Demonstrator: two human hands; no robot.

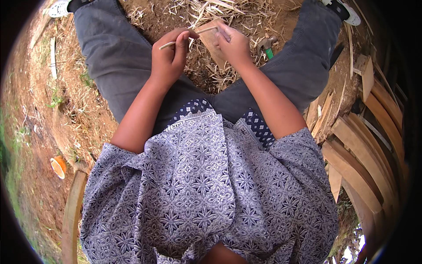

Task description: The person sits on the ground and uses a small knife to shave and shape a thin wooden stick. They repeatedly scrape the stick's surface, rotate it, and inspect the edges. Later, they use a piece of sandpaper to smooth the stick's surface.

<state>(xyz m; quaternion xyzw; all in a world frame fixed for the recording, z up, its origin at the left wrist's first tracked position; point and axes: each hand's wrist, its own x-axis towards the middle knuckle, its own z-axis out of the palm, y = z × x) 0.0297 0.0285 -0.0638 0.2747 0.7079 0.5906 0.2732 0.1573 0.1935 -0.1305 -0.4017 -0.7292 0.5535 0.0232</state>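
**Thin stick held between both hands**

The left hand (pixel 169 55) is closed around a thin pale stick (pixel 189 37), and the right hand (pixel 233 44) pinches its other end, above a wooden block (pixel 213 39) on the ground. The stick may snap if bent too much. Whether the right hand also holds a blade is hidden. A hammer (pixel 267 45) lies near.

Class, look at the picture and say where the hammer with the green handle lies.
The hammer lies on the ground among wood shavings, just right of the right hand, beside the person's right leg.
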